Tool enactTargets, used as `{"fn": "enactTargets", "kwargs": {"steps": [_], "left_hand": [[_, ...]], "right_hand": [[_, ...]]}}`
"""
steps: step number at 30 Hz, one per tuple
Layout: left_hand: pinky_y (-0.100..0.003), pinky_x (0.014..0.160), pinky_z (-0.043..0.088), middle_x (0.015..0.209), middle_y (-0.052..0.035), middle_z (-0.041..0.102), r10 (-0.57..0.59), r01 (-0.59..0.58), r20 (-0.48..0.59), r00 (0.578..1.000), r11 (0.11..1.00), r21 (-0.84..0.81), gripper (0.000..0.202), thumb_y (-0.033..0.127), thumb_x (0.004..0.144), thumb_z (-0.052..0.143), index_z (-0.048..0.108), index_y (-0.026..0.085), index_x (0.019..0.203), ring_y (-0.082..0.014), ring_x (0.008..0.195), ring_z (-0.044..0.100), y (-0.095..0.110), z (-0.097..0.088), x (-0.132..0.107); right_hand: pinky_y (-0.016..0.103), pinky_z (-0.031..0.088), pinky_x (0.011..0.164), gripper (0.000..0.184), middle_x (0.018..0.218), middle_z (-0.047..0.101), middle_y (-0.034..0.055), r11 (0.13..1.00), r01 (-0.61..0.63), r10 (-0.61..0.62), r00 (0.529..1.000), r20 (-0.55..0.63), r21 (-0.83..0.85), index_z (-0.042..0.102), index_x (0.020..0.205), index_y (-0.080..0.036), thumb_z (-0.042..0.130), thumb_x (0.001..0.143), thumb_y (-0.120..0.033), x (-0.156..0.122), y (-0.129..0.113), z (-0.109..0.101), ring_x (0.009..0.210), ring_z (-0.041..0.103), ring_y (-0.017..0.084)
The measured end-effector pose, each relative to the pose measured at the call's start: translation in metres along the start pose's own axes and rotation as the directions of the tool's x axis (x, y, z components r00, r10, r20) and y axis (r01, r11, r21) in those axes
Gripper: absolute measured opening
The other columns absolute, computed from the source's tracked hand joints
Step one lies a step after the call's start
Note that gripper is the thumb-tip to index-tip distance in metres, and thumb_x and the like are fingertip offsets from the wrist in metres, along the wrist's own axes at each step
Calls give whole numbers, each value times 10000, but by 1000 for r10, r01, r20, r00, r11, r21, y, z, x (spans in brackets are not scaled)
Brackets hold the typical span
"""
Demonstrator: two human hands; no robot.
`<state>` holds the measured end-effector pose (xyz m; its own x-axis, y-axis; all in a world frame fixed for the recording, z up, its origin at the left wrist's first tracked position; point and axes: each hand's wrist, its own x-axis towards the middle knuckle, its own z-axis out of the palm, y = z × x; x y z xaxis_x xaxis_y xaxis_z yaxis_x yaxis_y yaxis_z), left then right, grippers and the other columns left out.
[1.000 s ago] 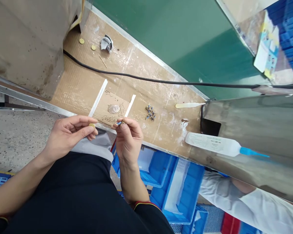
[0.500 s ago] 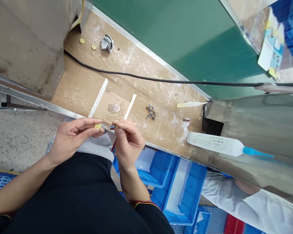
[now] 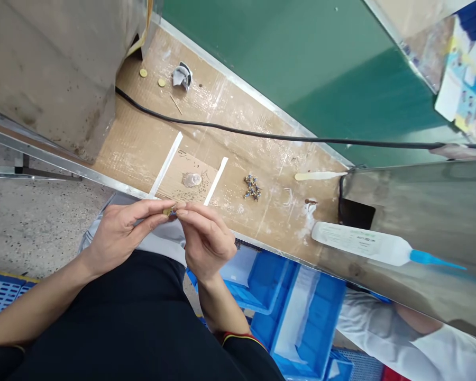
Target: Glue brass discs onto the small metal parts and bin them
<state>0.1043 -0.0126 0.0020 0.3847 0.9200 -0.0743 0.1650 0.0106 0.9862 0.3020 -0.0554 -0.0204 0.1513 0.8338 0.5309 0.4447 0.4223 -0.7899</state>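
One yellow disc, pinched by the left hand, lies just left of the right hand, which pinches what seems a small blue piece.

A plain near-black top, its 2 short sleeves edged in thin red and yellow trim, is worn with pale grey cloth that shows past its lower edge, while the left hand and the right hand are both bare.

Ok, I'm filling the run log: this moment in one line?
left hand: pinching yellow disc | right hand: pinching small blue piece beside disc
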Motion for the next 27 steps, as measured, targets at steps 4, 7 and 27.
{"fn": "enactTargets", "kwargs": {"steps": [4,7,27], "left_hand": [[-254,1071,734,1327,50,917,-3,3,22,1000,1000,21,269,386,1177,784,885,375,1426,-178,1150,914,1,-2,0],[-286,1076,740,1345,37,914,0,-1,32,999,999,33,276,394,1179,777,885,371,1431,-198,1163,912,2,-3,1],[-285,1030,724,1406,-58,894,140,-163,98,985,942,294,325,211,1223,639,736,236,1532,-223,1224,904,6,0,-9]], "right_hand": [[362,794,945,399,1205,910,31,1000,7,-7,1000,9,-18,874,1345,-325,779,1086,-37,1,-1,0,1070,908,205],[358,793,958,412,1216,912,34,1000,15,-15,1000,18,-22,876,1351,-321,778,1080,-26,3,-2,-1,1079,909,206],[394,822,909,575,1259,919,35,985,140,-125,982,143,-101,839,1487,-367,792,1047,1,-6,5,-16,1072,925,245]]}}
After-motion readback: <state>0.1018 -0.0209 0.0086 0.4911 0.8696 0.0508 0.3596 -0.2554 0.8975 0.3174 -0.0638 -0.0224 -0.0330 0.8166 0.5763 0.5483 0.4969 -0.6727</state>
